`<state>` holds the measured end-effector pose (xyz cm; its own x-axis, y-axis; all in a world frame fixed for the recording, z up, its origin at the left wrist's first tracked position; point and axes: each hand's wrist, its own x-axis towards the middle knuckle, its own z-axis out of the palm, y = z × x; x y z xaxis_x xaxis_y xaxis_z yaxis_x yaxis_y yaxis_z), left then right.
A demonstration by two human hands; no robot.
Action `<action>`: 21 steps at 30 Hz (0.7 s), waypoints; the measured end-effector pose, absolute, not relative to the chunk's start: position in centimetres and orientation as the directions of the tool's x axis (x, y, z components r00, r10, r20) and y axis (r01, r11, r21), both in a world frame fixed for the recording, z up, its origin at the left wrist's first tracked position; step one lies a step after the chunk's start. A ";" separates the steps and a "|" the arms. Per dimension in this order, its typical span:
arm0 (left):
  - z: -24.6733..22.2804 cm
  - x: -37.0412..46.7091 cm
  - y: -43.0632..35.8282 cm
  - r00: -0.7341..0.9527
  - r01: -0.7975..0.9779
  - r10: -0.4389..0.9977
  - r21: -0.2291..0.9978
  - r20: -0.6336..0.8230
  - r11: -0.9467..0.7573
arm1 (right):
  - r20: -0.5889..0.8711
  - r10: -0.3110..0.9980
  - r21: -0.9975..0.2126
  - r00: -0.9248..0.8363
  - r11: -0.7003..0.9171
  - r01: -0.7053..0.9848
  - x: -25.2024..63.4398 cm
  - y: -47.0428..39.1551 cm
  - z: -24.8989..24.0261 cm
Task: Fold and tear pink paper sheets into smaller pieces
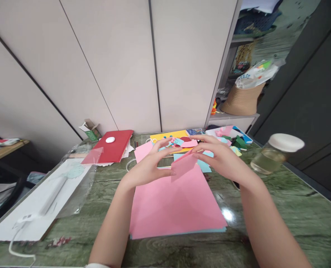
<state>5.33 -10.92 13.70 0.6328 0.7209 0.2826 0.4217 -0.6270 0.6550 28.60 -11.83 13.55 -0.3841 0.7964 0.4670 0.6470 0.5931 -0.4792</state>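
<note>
A small folded piece of pink paper is held upright above a large pink sheet, which lies over a blue sheet on the green table. My right hand pinches the folded piece near its upper right corner. On the other side, my left hand has its thumb at the piece's left edge, with the fingers stretched out and apart above it. Just beyond the hands, small coloured scraps lie on a yellow sheet.
A lidded jar stands at right. Red folders carry a white round object at back left. Clear plastic and a white board lie at left. Green and pink scraps lie at back right.
</note>
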 end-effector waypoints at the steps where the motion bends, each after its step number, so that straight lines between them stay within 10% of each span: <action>1: 13.8 5.3 -11.0 0.658 0.421 0.696 0.627 0.286 -0.656 | 0.454 0.791 -0.471 -0.410 0.604 0.643 28.7 -11.9 13.7; 21: 14.2 5.0 -10.8 0.626 0.422 0.710 0.625 0.324 -0.657 | 0.470 0.758 -0.467 -0.452 0.648 0.602 29.1 -12.1 14.1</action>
<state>5.00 -10.85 14.18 0.6255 0.7098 0.3238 0.4218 -0.6568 0.6250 29.09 -12.10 14.09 -0.4515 0.7585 0.4699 0.6020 0.6477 -0.4670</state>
